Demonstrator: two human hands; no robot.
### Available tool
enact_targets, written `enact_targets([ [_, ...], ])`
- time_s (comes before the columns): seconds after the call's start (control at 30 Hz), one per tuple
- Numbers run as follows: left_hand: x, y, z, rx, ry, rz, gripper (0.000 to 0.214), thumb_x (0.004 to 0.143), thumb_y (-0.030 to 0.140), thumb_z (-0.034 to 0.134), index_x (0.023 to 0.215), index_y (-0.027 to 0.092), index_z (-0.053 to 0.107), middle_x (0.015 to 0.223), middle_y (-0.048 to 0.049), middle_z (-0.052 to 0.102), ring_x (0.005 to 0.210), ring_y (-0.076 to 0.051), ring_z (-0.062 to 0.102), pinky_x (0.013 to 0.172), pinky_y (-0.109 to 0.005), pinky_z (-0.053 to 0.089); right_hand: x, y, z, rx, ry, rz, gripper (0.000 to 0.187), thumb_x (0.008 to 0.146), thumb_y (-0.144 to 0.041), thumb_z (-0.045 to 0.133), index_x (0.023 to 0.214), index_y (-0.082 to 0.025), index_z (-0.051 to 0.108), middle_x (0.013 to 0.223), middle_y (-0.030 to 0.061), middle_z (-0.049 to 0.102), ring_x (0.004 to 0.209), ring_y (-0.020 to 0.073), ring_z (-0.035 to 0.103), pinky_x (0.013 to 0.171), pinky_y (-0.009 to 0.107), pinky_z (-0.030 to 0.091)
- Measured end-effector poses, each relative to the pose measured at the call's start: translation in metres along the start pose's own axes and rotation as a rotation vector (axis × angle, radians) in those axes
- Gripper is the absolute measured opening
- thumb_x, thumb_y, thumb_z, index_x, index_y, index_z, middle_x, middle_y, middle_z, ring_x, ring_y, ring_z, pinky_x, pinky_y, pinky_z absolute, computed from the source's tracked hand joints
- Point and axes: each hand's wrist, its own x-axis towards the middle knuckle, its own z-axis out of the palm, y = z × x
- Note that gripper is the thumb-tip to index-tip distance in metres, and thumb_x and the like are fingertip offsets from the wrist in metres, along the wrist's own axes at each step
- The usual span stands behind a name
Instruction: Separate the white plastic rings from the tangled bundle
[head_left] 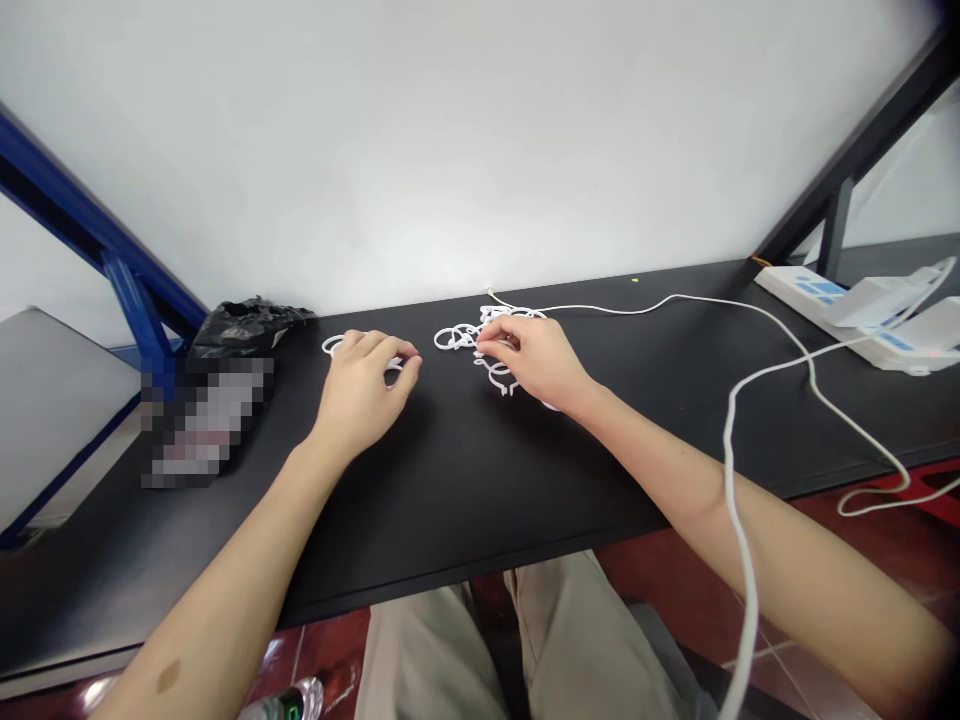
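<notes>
My left hand [360,385] hovers low over the black table, its fingers curled and the thumb tip close to the index fingertip. White plastic rings [330,345] show past its far side and in the gap under its thumb; what the fingertips hold, if anything, is hidden. To the right, my right hand [544,355] has thumb and index finger pinched at the edge of a small heap of similar white rings [450,339]. A white ring with a split end [501,378] hangs or lies below these fingers, and a small eyelet shows at the fingertips. The palm covers part of the heap.
A black plastic bag [244,325] and a blurred-out item [214,415] lie at the left. A white power strip [840,315] with plugged-in adapters stands at the right. Its white cable [739,480] loops across my right forearm. A white wall backs the black table [465,500].
</notes>
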Motion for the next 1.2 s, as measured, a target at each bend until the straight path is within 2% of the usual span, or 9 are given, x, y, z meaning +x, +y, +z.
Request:
enact_targets([
  [0.23, -0.003, 0.015, 0.001, -0.168, -0.089, 0.122, 0.021, 0.093, 0.034, 0.057, 0.109, 0.022, 0.065, 0.095, -0.0041, 0.068, 0.092, -0.022, 0.057, 0.085, -0.037, 0.047, -0.008, -0.009, 0.017, 0.275, -0.076, -0.036, 0.010, 0.087, -0.029, 0.065, 0.089, -0.021, 0.070, 0.083, -0.0007, 0.074, 0.067, 0.0127, 0.063, 0.070, 0.028, 0.050],
  [0.33, -0.002, 0.016, -0.001, -0.210, -0.137, 0.175, 0.019, 0.093, 0.034, 0.058, 0.106, 0.022, 0.065, 0.096, -0.0040, 0.068, 0.091, -0.022, 0.057, 0.083, -0.037, 0.048, -0.009, -0.009, 0.022, 0.356, -0.128, -0.001, 0.010, 0.087, -0.026, 0.063, 0.093, -0.021, 0.068, 0.086, -0.0002, 0.075, 0.071, 0.0132, 0.066, 0.072, 0.029, 0.052],
  [0.53, -0.002, 0.014, -0.004, -0.214, -0.185, 0.167, 0.017, 0.091, 0.034, 0.062, 0.102, 0.023, 0.066, 0.092, -0.0034, 0.070, 0.089, -0.022, 0.058, 0.078, -0.035, 0.049, -0.009, -0.008, 0.024, 0.381, -0.149, 0.047, 0.012, 0.086, -0.029, 0.064, 0.095, -0.021, 0.066, 0.086, 0.0001, 0.075, 0.065, 0.0126, 0.065, 0.069, 0.030, 0.053],
  [0.63, -0.002, 0.012, -0.002, -0.201, -0.158, 0.189, 0.014, 0.091, 0.032, 0.061, 0.099, 0.022, 0.067, 0.090, -0.0033, 0.069, 0.086, -0.021, 0.057, 0.077, -0.033, 0.048, -0.009, -0.008, 0.024, 0.310, -0.153, 0.019, 0.014, 0.090, -0.031, 0.061, 0.096, -0.020, 0.067, 0.086, 0.0006, 0.074, 0.067, 0.0134, 0.065, 0.071, 0.030, 0.052],
  [0.7, -0.002, 0.011, -0.001, -0.189, -0.145, 0.184, 0.013, 0.092, 0.031, 0.060, 0.097, 0.021, 0.067, 0.090, -0.0034, 0.069, 0.086, -0.021, 0.057, 0.077, -0.033, 0.048, -0.009, -0.009, 0.023, 0.196, -0.155, -0.053, 0.020, 0.092, -0.037, 0.060, 0.100, -0.020, 0.068, 0.093, 0.0027, 0.073, 0.079, 0.0163, 0.066, 0.078, 0.033, 0.052],
  [0.8, -0.002, 0.009, 0.000, -0.166, -0.120, 0.134, 0.014, 0.093, 0.031, 0.057, 0.094, 0.021, 0.067, 0.090, -0.0038, 0.070, 0.087, -0.021, 0.058, 0.078, -0.034, 0.048, -0.011, -0.009, 0.022, 0.000, -0.194, -0.186, 0.043, 0.086, -0.050, 0.067, 0.115, -0.019, 0.065, 0.116, 0.0091, 0.067, 0.108, 0.0252, 0.061, 0.093, 0.041, 0.048],
  [0.87, -0.001, 0.008, 0.000, -0.154, -0.118, 0.100, 0.014, 0.093, 0.032, 0.058, 0.093, 0.021, 0.067, 0.089, -0.0039, 0.070, 0.087, -0.021, 0.058, 0.078, -0.035, 0.048, -0.012, -0.008, 0.022, -0.089, -0.237, -0.219, 0.055, 0.081, -0.050, 0.072, 0.124, -0.019, 0.060, 0.125, 0.0119, 0.061, 0.117, 0.0286, 0.056, 0.096, 0.044, 0.046],
  [0.97, -0.001, 0.008, -0.001, -0.152, -0.134, 0.080, 0.013, 0.092, 0.031, 0.058, 0.091, 0.022, 0.067, 0.088, -0.0036, 0.070, 0.087, -0.021, 0.058, 0.079, -0.035, 0.048, -0.013, -0.007, 0.023, -0.136, -0.252, -0.219, 0.047, 0.084, -0.041, 0.071, 0.123, -0.019, 0.059, 0.121, 0.0105, 0.061, 0.114, 0.0263, 0.056, 0.093, 0.041, 0.047],
  [1.2, -0.002, 0.007, 0.001, -0.201, -0.162, 0.120, 0.012, 0.091, 0.028, 0.059, 0.087, 0.021, 0.068, 0.086, -0.0018, 0.071, 0.085, -0.020, 0.057, 0.077, -0.033, 0.047, -0.011, -0.011, 0.020, -0.143, -0.277, -0.244, 0.028, 0.081, -0.035, 0.071, 0.103, -0.019, 0.064, 0.097, 0.0047, 0.065, 0.098, 0.0218, 0.058, 0.079, 0.032, 0.044],
])
